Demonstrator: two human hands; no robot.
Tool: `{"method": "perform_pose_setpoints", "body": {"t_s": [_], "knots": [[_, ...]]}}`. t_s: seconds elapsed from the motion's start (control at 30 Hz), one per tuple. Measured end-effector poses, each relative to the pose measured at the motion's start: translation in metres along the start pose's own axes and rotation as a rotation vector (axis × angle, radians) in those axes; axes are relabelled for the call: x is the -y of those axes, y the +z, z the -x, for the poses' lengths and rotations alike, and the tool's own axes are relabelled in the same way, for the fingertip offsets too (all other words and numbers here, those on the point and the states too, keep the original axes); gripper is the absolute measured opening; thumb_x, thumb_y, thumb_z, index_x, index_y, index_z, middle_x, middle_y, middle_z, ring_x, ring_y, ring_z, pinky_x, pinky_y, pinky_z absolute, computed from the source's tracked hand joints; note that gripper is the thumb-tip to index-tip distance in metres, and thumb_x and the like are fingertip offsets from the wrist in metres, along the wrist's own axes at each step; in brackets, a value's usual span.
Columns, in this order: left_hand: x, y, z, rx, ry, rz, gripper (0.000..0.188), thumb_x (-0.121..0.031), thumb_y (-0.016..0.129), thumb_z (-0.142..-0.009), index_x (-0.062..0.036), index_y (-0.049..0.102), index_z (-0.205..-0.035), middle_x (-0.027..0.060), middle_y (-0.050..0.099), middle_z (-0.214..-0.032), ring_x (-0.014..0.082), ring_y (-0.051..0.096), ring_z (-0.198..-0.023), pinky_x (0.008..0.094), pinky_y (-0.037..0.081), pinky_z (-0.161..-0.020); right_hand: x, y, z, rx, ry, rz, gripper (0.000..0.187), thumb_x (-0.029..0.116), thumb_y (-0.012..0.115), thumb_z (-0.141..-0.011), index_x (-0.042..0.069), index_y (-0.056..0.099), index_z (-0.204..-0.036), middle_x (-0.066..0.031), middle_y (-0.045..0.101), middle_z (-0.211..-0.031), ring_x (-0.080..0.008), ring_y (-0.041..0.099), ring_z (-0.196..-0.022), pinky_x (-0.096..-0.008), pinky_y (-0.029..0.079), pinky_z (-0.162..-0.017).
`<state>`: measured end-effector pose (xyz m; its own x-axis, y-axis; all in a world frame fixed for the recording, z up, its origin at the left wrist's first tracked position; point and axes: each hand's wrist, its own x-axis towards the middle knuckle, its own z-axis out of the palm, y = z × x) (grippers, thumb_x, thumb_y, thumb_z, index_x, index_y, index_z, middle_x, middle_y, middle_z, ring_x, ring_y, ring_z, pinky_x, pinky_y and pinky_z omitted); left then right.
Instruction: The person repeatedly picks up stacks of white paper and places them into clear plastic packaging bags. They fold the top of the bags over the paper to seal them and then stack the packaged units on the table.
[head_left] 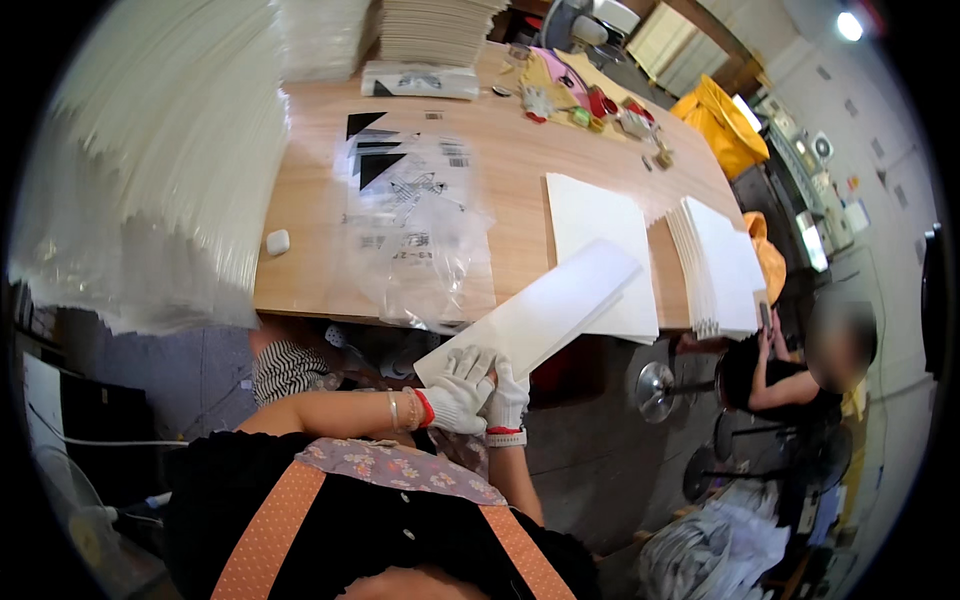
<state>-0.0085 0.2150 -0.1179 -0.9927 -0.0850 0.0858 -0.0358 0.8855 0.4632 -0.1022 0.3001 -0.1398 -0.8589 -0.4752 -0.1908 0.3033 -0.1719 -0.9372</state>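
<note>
- My left hand (pixel 458 390) and right hand (pixel 507 395), gloved, both grip the white folded sheet (pixel 545 305) at its near end.
- It slants toward two o'clock over the counter (pixel 500 150) edge.
- Probably light, stiffish, creasable; hold near edges.

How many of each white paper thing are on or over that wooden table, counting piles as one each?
Folded white card held in both gloved hands, left hand and right hand: 1
Flat white sheet on the table: 1
Fanned stack of white cards: 1
Clear printed plastic bags: 1 heap
Total: 4
</note>
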Motion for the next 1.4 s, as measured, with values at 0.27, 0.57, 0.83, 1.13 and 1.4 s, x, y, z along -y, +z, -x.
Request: {"method": "perform_pose_setpoints", "body": {"t_s": [0.27,0.57,0.83,1.13,1.4], "knots": [[0.06,-0.206,-0.017,-0.979,-0.24,-0.59,0.067,-0.022,0.068,-0.08,0.0038,0.038,-0.134,0.0179,0.054,-0.117,0.034,0.053,-0.109,0.0432,0.046,-0.088,0.063,-0.035,0.022,-0.033,-0.377,0.271,0.03,0.011,0.065,-0.086,-0.006,0.057,-0.109,-0.0114,0.066,-0.099,-0.0189,0.064,-0.086,-0.0311,0.052,-0.077],[0.155,-0.206,-0.066,-0.357,-0.256,1.312,0.036,-0.021,0.057,-0.09,-0.003,0.054,-0.121,0.0117,0.065,-0.105,0.0121,0.062,-0.085,0.0231,0.05,-0.072,0.101,-0.011,0.043,0.271,-0.553,1.611,0.028,0.02,0.061,-0.081,0.014,0.063,-0.109,-0.0139,0.066,-0.093,-0.0331,0.065,-0.073,-0.0413,0.052,-0.06],[0.003,-0.128,-0.059,-0.029,-0.089,0.418,0.044,-0.018,0.054,-0.081,-0.0118,0.054,-0.124,0.0163,0.063,-0.101,0.0338,0.063,-0.093,0.04,0.05,-0.081,0.049,-0.011,-0.063,0.464,-0.944,1.637,0.038,0.026,0.06,-0.081,0.004,0.052,-0.111,-0.0155,0.059,-0.112,-0.0321,0.062,-0.091,-0.0413,0.05,-0.08],[0.161,-0.024,0.02,-0.508,-0.039,0.151,0.041,-0.012,0.052,-0.085,-0.0108,0.05,-0.127,0.0085,0.058,-0.1,0.0244,0.059,-0.084,0.0361,0.05,-0.08,0.012,0.037,-0.112,0.07,-0.103,1.324,0.044,0.031,0.058,-0.086,0.011,0.045,-0.123,-0.0177,0.063,-0.102,-0.0386,0.063,-0.088,-0.0423,0.05,-0.072],[0.149,-0.054,0.11,-0.682,-0.77,0.829,0.033,-0.004,0.046,-0.09,-0.0018,0.049,-0.123,0.007,0.054,-0.103,0.0186,0.053,-0.089,0.0269,0.045,-0.08,0.028,0.016,-0.035,0.422,-0.212,1.16,0.039,0.023,0.052,-0.09,0.007,0.047,-0.125,-0.0182,0.064,-0.091,-0.035,0.064,-0.081,-0.041,0.049,-0.065]]}}
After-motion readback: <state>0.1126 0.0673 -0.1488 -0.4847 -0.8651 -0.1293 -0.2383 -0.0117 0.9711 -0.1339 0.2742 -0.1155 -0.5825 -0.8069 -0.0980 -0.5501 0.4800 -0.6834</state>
